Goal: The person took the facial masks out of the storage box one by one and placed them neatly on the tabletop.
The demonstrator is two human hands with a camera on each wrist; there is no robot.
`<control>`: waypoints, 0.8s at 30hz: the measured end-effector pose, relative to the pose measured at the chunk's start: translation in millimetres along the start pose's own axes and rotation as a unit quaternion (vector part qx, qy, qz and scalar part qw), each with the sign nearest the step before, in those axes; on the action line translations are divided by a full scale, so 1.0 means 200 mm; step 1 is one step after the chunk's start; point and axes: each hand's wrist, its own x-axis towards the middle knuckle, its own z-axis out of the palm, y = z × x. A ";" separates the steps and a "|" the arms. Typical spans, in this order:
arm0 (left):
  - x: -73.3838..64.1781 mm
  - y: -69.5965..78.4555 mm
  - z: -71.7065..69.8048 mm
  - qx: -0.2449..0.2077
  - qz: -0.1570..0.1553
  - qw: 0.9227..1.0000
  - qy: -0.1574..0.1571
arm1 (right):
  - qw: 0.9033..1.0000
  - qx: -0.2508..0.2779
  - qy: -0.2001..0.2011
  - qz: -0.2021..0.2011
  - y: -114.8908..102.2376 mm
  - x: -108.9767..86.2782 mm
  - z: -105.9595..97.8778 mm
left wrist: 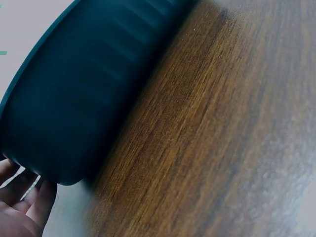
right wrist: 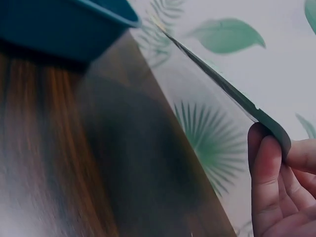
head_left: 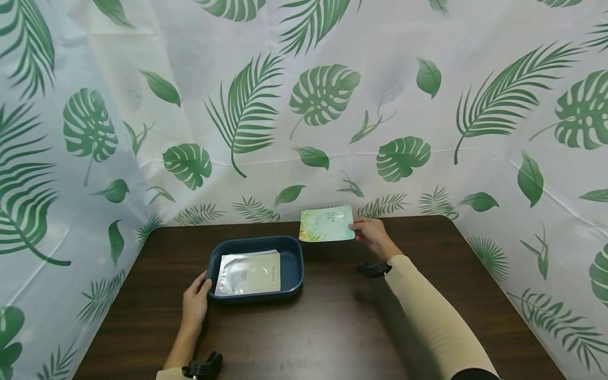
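A dark blue rectangular basin (head_left: 293,266) stands on the table, left of the middle. My left hand (head_left: 195,305) grips its left side near the front corner; in the left wrist view the fingers (left wrist: 44,202) meet the basin's outer wall. Inside lie silver and pale cream face mask sachets (head_left: 249,273), stacked, their number hidden. My right hand (head_left: 373,236) pinches the right edge of a light green face mask sachet (head_left: 325,224) printed with small flowers. This sachet is held up off the table, right of the basin's back corner, and appears edge-on in the right wrist view.
The dark brown wooden table (head_left: 328,327) ends at a back edge just behind the basin and green sachet. A white cloth (head_left: 342,174) with green leaf prints hangs behind and on both sides. Black bands (head_left: 375,269) sit on both wrists.
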 end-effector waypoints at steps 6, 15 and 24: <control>0.01 -0.01 0.00 0.002 0.005 1.000 0.007 | 0.999 -0.031 0.010 0.005 0.03 0.02 -0.07; 0.01 -0.02 0.00 0.007 0.013 1.000 0.004 | 0.998 -0.058 0.018 0.001 0.15 0.06 -0.09; 0.02 -0.02 0.00 0.005 0.018 1.000 0.005 | 0.992 -0.116 0.043 -0.024 0.22 0.12 -0.06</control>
